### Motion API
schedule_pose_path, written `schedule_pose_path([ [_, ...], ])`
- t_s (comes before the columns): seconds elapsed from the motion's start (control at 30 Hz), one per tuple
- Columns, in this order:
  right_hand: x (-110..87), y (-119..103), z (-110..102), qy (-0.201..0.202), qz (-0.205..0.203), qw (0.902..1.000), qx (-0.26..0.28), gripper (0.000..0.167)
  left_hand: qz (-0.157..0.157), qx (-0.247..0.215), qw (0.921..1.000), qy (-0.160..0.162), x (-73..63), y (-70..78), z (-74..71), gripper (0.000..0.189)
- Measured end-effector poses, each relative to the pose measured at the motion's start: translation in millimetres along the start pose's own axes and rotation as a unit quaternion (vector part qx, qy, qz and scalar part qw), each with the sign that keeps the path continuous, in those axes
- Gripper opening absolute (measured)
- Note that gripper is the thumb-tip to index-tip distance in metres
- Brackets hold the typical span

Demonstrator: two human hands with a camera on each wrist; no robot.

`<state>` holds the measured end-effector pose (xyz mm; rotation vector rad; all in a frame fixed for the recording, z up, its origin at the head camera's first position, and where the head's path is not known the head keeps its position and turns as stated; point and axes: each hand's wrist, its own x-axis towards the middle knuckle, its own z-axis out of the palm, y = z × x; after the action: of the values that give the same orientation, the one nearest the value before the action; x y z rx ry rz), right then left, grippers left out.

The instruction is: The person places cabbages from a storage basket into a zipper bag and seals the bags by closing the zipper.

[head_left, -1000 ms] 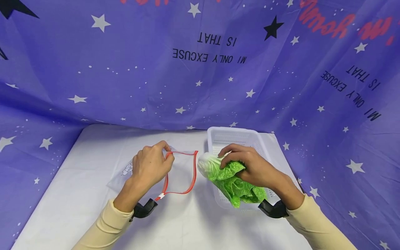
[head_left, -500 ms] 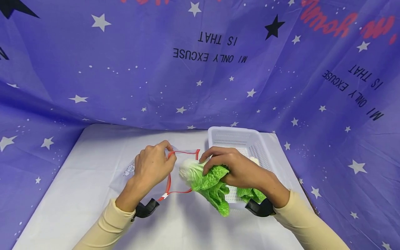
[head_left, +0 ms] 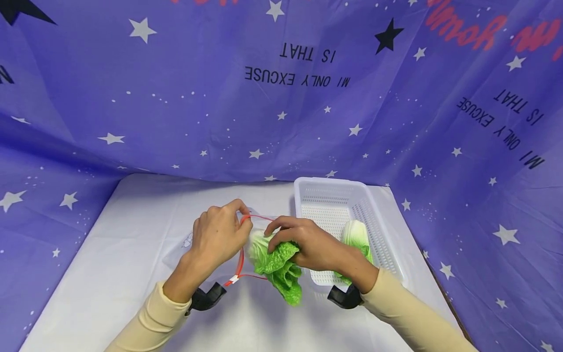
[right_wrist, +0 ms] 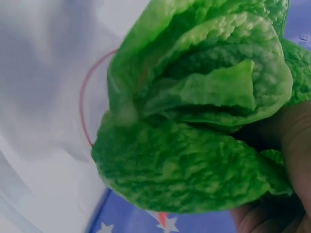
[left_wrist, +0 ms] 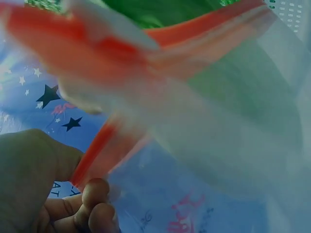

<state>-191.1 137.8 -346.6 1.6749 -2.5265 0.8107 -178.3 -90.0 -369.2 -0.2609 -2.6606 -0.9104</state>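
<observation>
My left hand (head_left: 221, 234) pinches the red-edged mouth of a clear zip bag (left_wrist: 218, 145), holding it apart. In the left wrist view thumb and fingertips meet on the red zip strip (left_wrist: 99, 150). My right hand (head_left: 303, 243) grips a head of napa cabbage (head_left: 281, 269) with the fingers curled over its top. Its pale stem end is inside the bag's mouth, while the green leaves hang outside toward the front. The right wrist view is filled by the leaves (right_wrist: 184, 160), with part of the red rim behind them.
A white perforated basket (head_left: 374, 210) stands to the right on the white-covered table (head_left: 246, 322). Another napa cabbage (head_left: 355, 233) lies in it, partly behind the right wrist. A purple star-patterned cloth (head_left: 189, 122) rises at the back and both sides.
My right hand has carried the cabbage left from over the basket into the bag's mouth, uncovering the second cabbage. The left hand keeps hold of the bag and has shifted slightly right.
</observation>
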Motion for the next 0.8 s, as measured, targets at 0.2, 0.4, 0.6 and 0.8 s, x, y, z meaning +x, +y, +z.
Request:
schedule_pose_path([
  [0.2, 6.0, 3, 18, 0.005, -0.013, 0.9982, -0.058, 0.047, 0.019, 0.002, 0.9998, 0.006, -2.6, 3.5, -3.2, 0.014],
  [0.4, 10.2, 4, 37, -0.004, -0.034, 0.9899, -0.138, 0.054, 0.051, 0.006, 0.9984, 0.022, -7.4, 6.6, -4.2, 0.011],
  [0.6, 12.2, -1, 58, 0.005, -0.048, 0.9663, -0.253, 0.043, 0.060, 0.010, 0.9979, 0.023, -10.2, 8.4, -4.8, 0.010],
  [0.8, 12.4, 1, 78, 0.061, -0.068, 0.9474, -0.307, 0.020, 0.070, 0.006, 0.9973, 0.020, -11.5, 9.3, -3.0, 0.009],
])
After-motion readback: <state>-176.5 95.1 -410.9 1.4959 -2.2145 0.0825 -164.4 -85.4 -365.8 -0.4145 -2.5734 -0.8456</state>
